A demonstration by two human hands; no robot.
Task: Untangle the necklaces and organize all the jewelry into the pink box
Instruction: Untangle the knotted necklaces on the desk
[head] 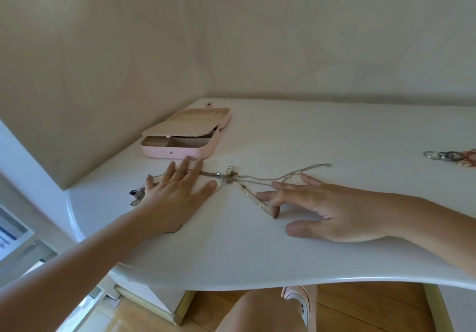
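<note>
pendants [134,195] clumped near the left edge of the white desk [257,254], one dark purple stone in the mix, half tucked under the side of the left hand [177,197]. left hand palm down and flat on the desk, fingers straight and fanned out, gripping nothing, just lying over the left ends of the chains. right past its fingertips, toward the wall: pink box [180,151], open, lid laid flat behind it, cream flap covering part of the inside, a couple of compartments showing at the front. fingertips super close to the box front, touching or not, can't tell. next over, tangled necklaces [229,176] bunched into a knot on the desk between the two hands, clasp sticking up out of it. from the knot, thin silver chains [323,165] trailing off to the right past the far side of the right hand, plus a flatter gold chain [253,199] angling down toward the near edge. right hand [334,210] loose and open, fingers pointing left, one bent fingertip pressed down on the end of that gold chain, thumb flat on the desk, nothing pinched or wrapped. way over at the right edge, a few metal rings [438,155] with something red beside them, well apart from the tangle. below the desk edge, bare knee [257,311] and pale shoe [298,303].
</note>
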